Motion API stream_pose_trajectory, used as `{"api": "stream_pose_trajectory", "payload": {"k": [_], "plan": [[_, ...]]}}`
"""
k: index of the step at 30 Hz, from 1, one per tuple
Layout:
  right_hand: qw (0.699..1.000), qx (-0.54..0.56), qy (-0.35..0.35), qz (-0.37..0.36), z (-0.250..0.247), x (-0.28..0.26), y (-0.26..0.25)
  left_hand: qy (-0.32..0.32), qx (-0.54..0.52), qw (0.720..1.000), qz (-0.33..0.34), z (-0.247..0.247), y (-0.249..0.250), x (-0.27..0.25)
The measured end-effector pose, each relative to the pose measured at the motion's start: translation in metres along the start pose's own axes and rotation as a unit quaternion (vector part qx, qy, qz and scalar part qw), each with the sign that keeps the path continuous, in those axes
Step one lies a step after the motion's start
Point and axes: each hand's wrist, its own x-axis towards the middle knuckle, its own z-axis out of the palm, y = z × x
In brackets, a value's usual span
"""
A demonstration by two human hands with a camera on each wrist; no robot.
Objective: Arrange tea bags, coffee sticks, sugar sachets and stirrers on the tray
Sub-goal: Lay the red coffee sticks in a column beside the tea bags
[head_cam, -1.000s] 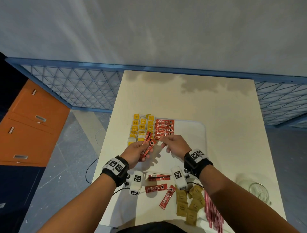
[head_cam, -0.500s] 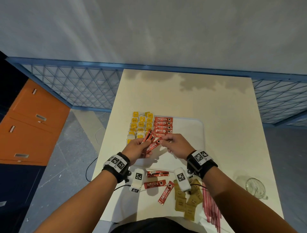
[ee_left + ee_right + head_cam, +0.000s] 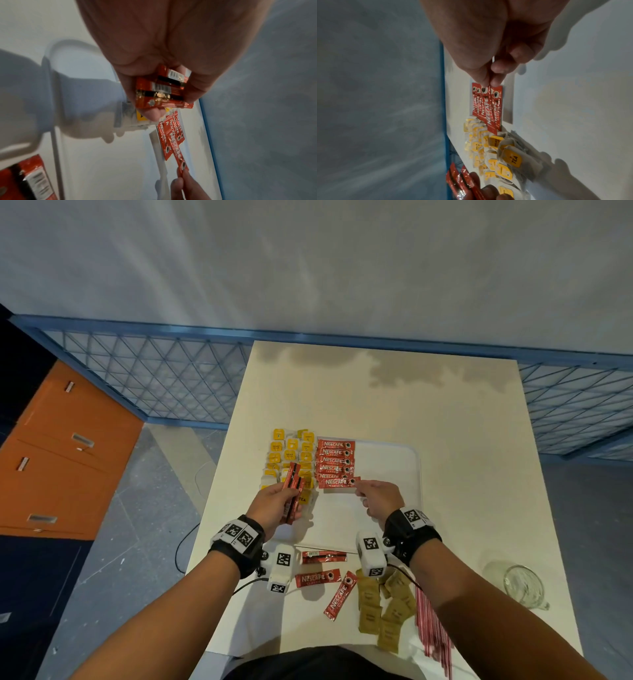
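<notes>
A white tray (image 3: 394,470) lies on the cream table. Yellow-tagged tea bags (image 3: 291,453) fill its left side, with a column of red coffee sticks (image 3: 335,460) beside them. My right hand (image 3: 376,498) pinches one coffee stick (image 3: 337,482) by its right end, at the near end of that column; the right wrist view shows the pinched coffee stick (image 3: 491,115). My left hand (image 3: 274,505) grips a small bunch of coffee sticks (image 3: 293,491) over the tea bags; its wrist view shows the same bunch (image 3: 161,92).
Three loose coffee sticks (image 3: 318,578) lie near the table's front. Brown sugar sachets (image 3: 383,607) and red stirrers (image 3: 433,628) lie front right. A glass jar (image 3: 524,585) stands at the right edge. An orange cabinet (image 3: 61,453) stands on the floor at the left.
My right hand took one coffee stick from the left hand's bunch and carried it right and forward to the near end of the column. The left hand stayed over the tea bags.
</notes>
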Motion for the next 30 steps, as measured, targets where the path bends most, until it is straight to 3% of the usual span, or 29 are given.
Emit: {"api": "stream_pose_trajectory", "payload": {"k": [7, 15, 30], "plan": [[0.997, -0.063, -0.034, 0.008, 0.014, 0.01, 0.008, -0.002, 0.003, 1.0, -0.001, -0.003, -0.003, 0.001], [0.981, -0.192, -0.004, -0.015, 0.02, 0.007, 0.014, 0.003, 0.016, 1.0, -0.007, -0.007, -0.005, 0.001], [0.984, -0.179, 0.022, -0.002, 0.023, 0.005, 0.008, -0.012, 0.033, 0.999, -0.012, -0.005, -0.01, -0.002]]}}
